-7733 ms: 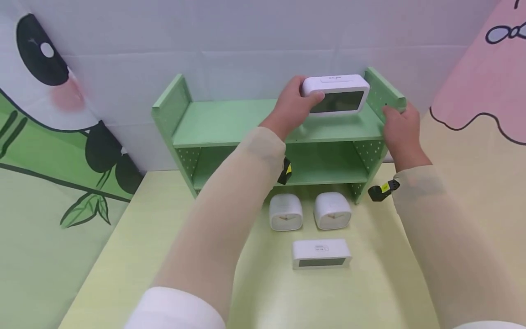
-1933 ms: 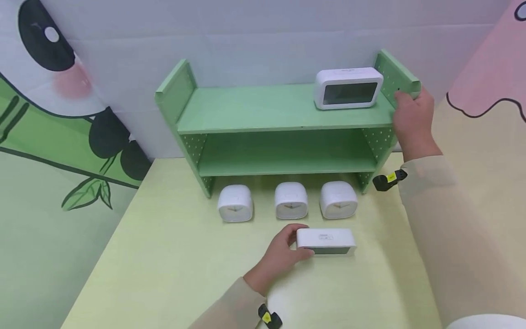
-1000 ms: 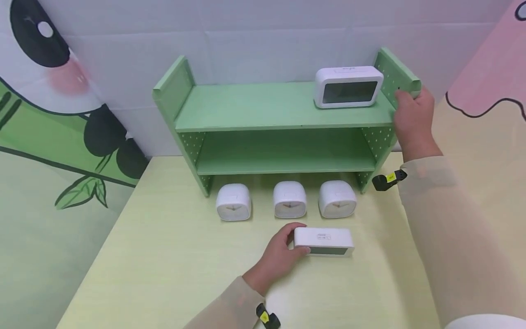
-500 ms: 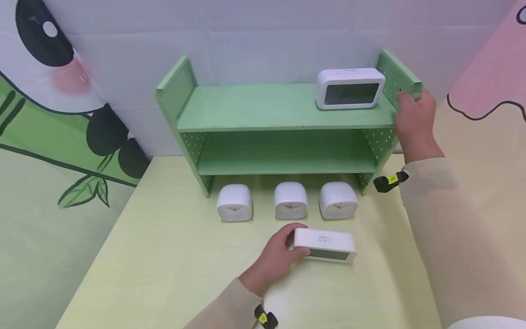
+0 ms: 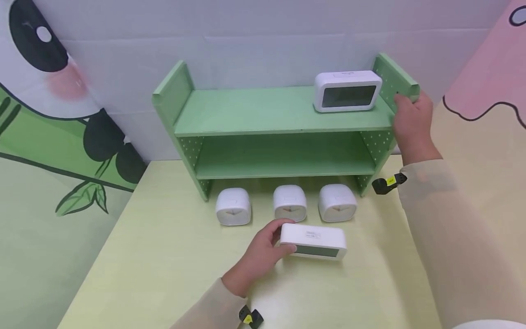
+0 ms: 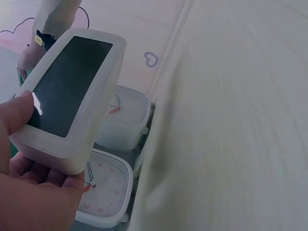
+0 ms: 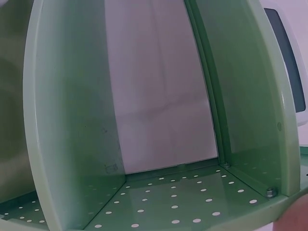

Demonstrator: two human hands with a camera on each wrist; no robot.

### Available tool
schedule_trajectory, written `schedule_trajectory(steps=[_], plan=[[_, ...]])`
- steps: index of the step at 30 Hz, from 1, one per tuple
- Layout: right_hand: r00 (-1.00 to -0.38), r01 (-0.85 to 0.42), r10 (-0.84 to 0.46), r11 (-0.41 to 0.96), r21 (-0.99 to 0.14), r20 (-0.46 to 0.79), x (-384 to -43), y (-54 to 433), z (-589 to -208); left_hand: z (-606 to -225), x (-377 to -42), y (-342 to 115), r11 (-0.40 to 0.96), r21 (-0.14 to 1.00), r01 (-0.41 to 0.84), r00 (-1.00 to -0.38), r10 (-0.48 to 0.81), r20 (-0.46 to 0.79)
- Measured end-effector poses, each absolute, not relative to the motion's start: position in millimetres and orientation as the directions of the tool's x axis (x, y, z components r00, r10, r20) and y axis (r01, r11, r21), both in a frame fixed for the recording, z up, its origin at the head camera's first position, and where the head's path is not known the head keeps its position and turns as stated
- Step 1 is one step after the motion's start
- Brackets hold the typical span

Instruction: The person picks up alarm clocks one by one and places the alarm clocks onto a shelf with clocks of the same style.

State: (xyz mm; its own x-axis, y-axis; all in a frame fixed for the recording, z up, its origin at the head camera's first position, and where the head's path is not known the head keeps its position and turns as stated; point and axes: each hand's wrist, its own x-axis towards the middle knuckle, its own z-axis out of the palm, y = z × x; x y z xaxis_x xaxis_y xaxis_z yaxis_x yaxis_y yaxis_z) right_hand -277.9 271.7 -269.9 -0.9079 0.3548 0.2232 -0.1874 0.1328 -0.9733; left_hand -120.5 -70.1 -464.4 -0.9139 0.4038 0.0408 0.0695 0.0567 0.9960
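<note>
My left hand grips the left end of a white digital clock, thumb on the front by the dark screen and fingers behind. The clock is held slightly turned over the table, its screen side facing me; the left wrist view shows its dark screen up close. With thumb and fingers, my right hand holds the right side panel of a green two-tier shelf. A matching digital clock stands upright at the right of the top tier.
Three white rounded dial clocks stand in a row before the shelf: a left one, a middle one and a right one. The lower tier has perforated side walls. Behind hangs a pale printed cloth.
Earlier my left hand put the other digital clock on the top tier, then took hold of this one on the table. Now it has turned and shifted left. My right hand keeps its hold.
</note>
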Motion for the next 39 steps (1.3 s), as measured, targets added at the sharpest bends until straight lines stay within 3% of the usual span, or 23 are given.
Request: schedule_trajectory(steps=[20, 32, 39], plan=[[-0.896, -0.202, 0.361, 0.185, -0.962, 0.258, -281.6, 265.3, -268.2, -442.7, -105.3, -129.8, 0.110, 0.992, 0.060, -0.943, 0.332, 0.020], [-0.894, -0.176, 0.382, 0.181, -0.968, 0.234, -279.6, 269.0, -269.2, -435.1, -110.3, -176.0, 0.056, 0.988, 0.143, -0.950, 0.289, 0.121], [-0.894, -0.200, 0.377, 0.150, -0.968, 0.243, -281.1, 266.8, -268.9, -421.8, -111.5, -201.5, 0.119, 0.984, 0.129, -0.978, 0.177, 0.107]])
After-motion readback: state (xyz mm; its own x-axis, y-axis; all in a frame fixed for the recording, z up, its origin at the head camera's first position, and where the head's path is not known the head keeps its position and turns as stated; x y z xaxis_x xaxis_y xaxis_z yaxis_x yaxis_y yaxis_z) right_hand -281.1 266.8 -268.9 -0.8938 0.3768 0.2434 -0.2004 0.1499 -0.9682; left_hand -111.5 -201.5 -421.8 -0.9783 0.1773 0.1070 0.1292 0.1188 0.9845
